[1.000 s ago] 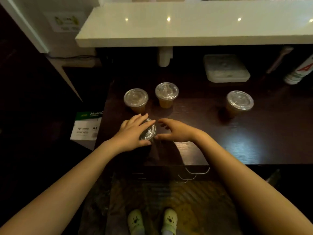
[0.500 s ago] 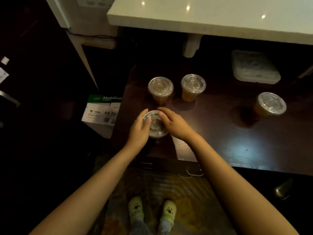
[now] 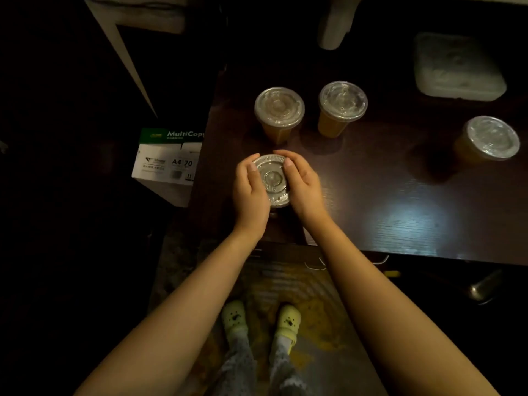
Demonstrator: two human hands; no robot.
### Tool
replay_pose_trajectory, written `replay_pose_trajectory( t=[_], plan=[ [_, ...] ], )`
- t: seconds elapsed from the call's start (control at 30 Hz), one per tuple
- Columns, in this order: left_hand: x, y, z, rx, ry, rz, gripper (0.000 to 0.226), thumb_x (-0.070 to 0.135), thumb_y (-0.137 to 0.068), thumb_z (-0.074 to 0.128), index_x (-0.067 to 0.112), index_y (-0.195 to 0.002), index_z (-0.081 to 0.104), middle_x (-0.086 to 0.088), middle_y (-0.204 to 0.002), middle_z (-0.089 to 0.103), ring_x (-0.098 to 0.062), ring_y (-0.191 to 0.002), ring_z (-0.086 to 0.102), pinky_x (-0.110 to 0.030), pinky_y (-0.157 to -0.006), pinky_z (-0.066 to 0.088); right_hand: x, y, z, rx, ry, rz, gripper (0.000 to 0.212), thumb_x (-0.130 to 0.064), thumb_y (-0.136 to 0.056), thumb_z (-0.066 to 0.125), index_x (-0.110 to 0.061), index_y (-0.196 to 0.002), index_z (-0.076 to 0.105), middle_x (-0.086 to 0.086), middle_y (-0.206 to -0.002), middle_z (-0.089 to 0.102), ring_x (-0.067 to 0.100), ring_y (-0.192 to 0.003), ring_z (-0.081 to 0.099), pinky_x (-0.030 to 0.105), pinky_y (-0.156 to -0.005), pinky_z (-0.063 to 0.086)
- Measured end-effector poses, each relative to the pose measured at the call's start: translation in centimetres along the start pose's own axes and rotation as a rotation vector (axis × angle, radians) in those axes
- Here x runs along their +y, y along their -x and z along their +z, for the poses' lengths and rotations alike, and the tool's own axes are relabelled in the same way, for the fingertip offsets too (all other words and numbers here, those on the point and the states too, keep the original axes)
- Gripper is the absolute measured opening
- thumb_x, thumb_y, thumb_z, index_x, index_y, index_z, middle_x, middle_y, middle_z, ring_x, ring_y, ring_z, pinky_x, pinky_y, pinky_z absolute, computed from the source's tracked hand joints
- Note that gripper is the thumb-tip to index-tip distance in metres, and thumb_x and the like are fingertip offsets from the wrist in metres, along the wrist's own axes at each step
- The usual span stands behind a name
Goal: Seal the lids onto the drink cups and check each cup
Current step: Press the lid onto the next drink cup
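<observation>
Fingers (image 3: 251, 167) of both hands curl around the lid (image 3: 273, 178), thumbs pressing its rim onto the cup hidden beneath. Left hand (image 3: 250, 192) and right hand (image 3: 304, 187) flank it. Thin plastic likely flexes; press the rim, not the centre. Three lidded cups (image 3: 279, 110) stand beyond the lid on the surface (image 3: 400, 195).

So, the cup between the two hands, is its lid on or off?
On. The clear lid covers the cup's mouth, left hand and right hand cupping its rim. Whether it is fully snapped shut, cannot tell.

Bare forearms, patterned grey trousers (image 3: 243, 364), yellow clogs (image 3: 235, 317)
</observation>
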State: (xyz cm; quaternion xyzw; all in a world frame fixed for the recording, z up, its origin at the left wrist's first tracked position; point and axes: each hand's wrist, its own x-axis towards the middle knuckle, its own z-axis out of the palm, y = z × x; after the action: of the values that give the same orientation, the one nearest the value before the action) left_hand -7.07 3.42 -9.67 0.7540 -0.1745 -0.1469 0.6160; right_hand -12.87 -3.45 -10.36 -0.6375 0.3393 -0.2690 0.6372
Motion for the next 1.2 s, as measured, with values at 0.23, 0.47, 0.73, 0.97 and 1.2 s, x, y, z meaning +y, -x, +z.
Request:
replay_pose_trajectory(
  t=[0.23, 0.47, 0.73, 0.97, 1.2],
  plan=[
    [-0.7, -4.7, -1.8, -0.230, -0.194, 0.070, 0.038, 0.028, -0.097, 0.038, 0.012, -0.132, 0.043, -0.009, -0.119, 0.059, -0.020, -0.114, 0.052, -0.033, -0.099, 0.042, -0.3, 3.8, 1.5, 0.101, 0.135, 0.028, 0.045, -0.024, -0.102, 0.030, -0.013, -0.145, 0.025, -0.004, -0.141, 0.041, -0.004, -0.121, 0.043, 0.006, -0.100, 0.034],
    [0.8, -8.5, -3.4, -0.211, -0.434, 0.237, 0.033, 0.029, -0.097, 0.040, 0.010, -0.119, 0.054, -0.008, -0.102, 0.066, -0.018, -0.095, 0.061, -0.029, -0.079, 0.047, -0.6, 7.3, 1.8, 0.109, 0.265, 0.041, 0.054, -0.028, -0.099, 0.038, -0.017, -0.148, 0.018, 0.002, -0.154, 0.028, 0.011, -0.141, 0.027, 0.036, -0.116, 0.027],
    [-0.3, -0.4, -2.7, -0.160, -0.356, 0.173, 0.042, 0.019, -0.099, 0.034, 0.007, -0.139, 0.037, -0.013, -0.140, 0.042, -0.016, -0.123, 0.043, -0.010, -0.092, 0.033, -2.6, -0.5, 1.2, -0.106, 0.448, -0.088, 0.033, -0.016, -0.098, 0.042, -0.009, -0.128, 0.055, 0.006, -0.128, 0.059, 0.011, -0.116, 0.052, 0.014, -0.095, 0.037],
    [-0.5, 0.2, -1.9, -0.112, -0.339, 0.147, 0.044, 0.017, -0.099, 0.034, 0.005, -0.141, 0.031, -0.015, -0.142, 0.035, -0.023, -0.120, 0.048, -0.007, -0.083, 0.029, -1.1, -1.1, 0.9, -0.121, 0.353, -0.150, 0.030, -0.015, -0.094, 0.050, -0.012, -0.123, 0.058, -0.008, -0.113, 0.057, 0.003, -0.107, 0.054, 0.013, -0.093, 0.042],
    [0.2, -1.9, -2.6, -0.301, -0.289, 0.015, 0.044, 0.028, -0.100, 0.027, 0.016, -0.141, 0.033, -0.007, -0.145, 0.034, -0.018, -0.127, 0.041, -0.019, -0.094, 0.032, -1.6, 0.9, 1.7, 0.046, 0.337, -0.095, 0.034, -0.018, -0.100, 0.037, -0.010, -0.130, 0.050, 0.004, -0.126, 0.054, -0.001, -0.106, 0.047, -0.005, -0.083, 0.032]
  ],
)
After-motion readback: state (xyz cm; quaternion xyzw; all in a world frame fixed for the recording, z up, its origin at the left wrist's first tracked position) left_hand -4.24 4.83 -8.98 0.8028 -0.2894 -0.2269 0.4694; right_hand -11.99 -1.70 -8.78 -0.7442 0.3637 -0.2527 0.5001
